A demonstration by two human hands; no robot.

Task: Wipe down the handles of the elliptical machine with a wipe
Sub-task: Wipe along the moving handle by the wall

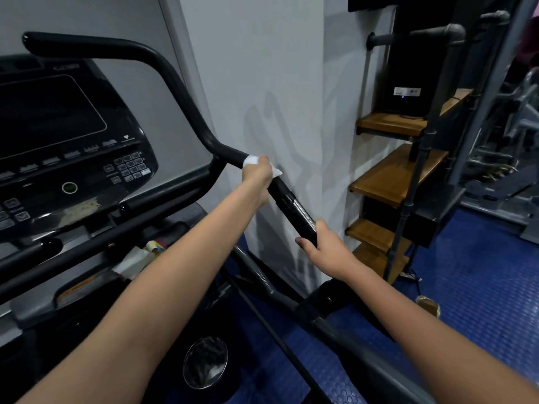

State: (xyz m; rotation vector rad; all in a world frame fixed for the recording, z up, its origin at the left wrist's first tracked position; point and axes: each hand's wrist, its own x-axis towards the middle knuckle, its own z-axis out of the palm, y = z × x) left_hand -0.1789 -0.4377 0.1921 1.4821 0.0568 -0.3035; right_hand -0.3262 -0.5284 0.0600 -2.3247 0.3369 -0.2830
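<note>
A long black handle (186, 100) of the elliptical machine curves up from the lower right to the upper left. My left hand (258, 173) grips a white wipe (251, 160) wrapped round the handle at its bend. My right hand (326, 247) holds the handle's lower end, just below a shiny metal sensor strip (302, 209), fingers curled round the bar. The stretch of bar between my two hands is bare.
The machine's black console (67, 147) with screen and keypad fills the left. A grey wall (262, 83) stands right behind the handle. Wooden shelves on a pipe frame (390, 176) rise at the right, over blue rubber flooring (481, 287). A pedal arm (320, 313) runs below.
</note>
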